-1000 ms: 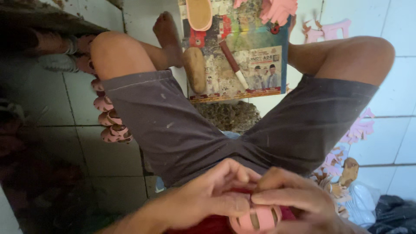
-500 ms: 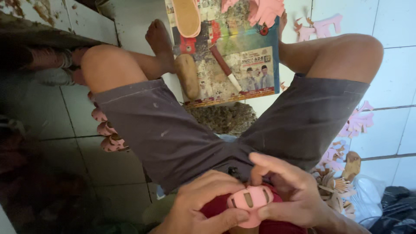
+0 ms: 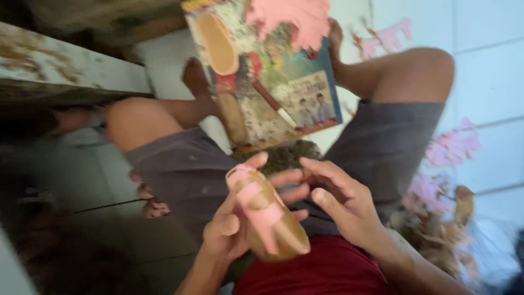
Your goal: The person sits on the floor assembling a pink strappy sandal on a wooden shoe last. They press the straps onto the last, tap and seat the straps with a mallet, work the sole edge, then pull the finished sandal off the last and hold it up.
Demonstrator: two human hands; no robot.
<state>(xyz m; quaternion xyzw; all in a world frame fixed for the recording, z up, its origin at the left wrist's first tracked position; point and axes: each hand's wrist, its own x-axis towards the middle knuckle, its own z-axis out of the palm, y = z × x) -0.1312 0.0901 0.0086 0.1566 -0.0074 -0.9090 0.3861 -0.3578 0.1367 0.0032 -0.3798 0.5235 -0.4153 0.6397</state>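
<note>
The person is sitting on the tiled floor (image 3: 491,65) with knees wide apart, making room for work in the lap. A big colourful board (image 3: 284,104) is lying between the feet, keeping a tan sole (image 3: 217,42) and a knife (image 3: 273,104) close by. Pink scraps (image 3: 447,150) are lying beside one leg. The left hand (image 3: 226,232) is gripping a small sandal (image 3: 267,218) with pink straps, tipping it up to look. The right hand (image 3: 338,205) is open, fingers just touching the sandal's side.

small tan sandal (image 3: 267,218) with pink straps, seemingly sole-down, tilted above the lap
</note>
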